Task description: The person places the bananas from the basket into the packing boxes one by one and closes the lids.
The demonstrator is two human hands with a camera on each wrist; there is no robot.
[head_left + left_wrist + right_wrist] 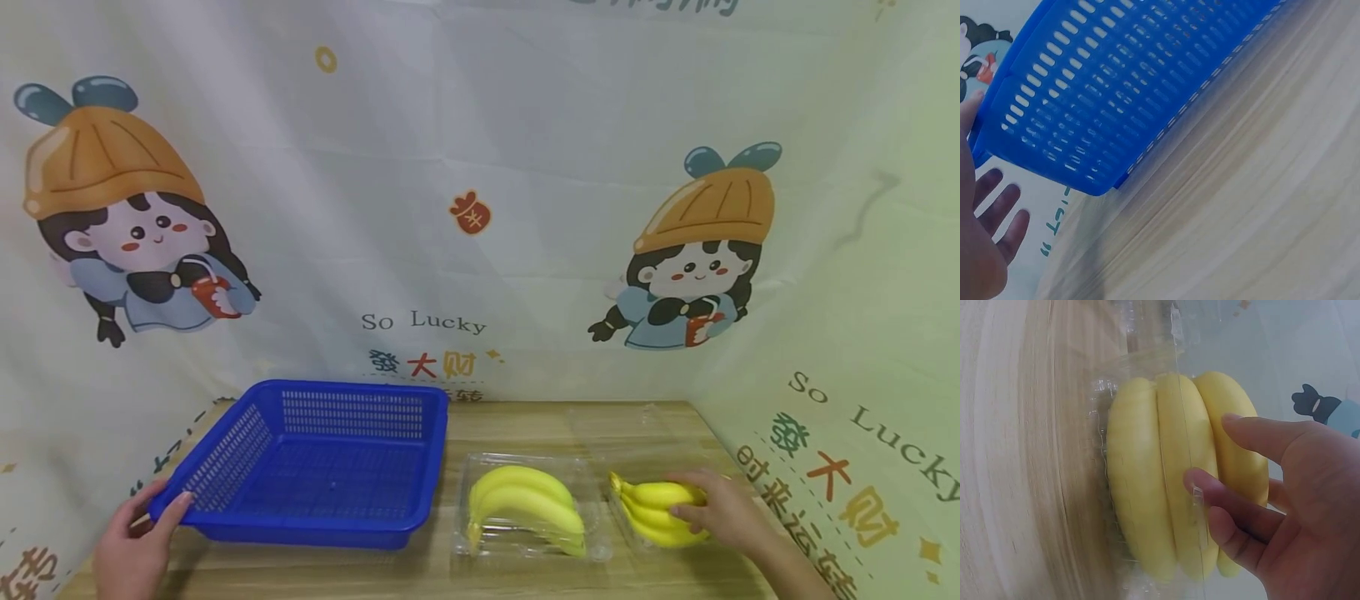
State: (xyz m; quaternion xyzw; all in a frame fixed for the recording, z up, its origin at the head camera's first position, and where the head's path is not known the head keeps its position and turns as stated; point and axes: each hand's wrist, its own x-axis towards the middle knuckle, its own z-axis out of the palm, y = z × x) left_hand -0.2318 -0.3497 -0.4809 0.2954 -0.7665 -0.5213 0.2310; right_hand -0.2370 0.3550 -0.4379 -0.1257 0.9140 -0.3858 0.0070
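Observation:
My left hand (135, 542) grips the near left corner of a blue plastic basket (427, 500), thumb and a finger at its rim. In the left wrist view the basket's slotted side (1116, 87) fills the top, and the other fingers hang below the rim. On the right, my right hand (723, 508) holds a bunch of yellow bananas (652, 517) sitting in a clear plastic box. In the right wrist view, the fingertips press the bananas (1141, 475) next to the box's clear edge.
Between basket and right hand, a second clear plastic box (592, 550) holds yellow bananas (517, 492). A clear lid (645, 425) stands open behind the right-hand bunch. The wooden table (517, 425) meets a printed cloth backdrop (525, 275) behind and at both sides.

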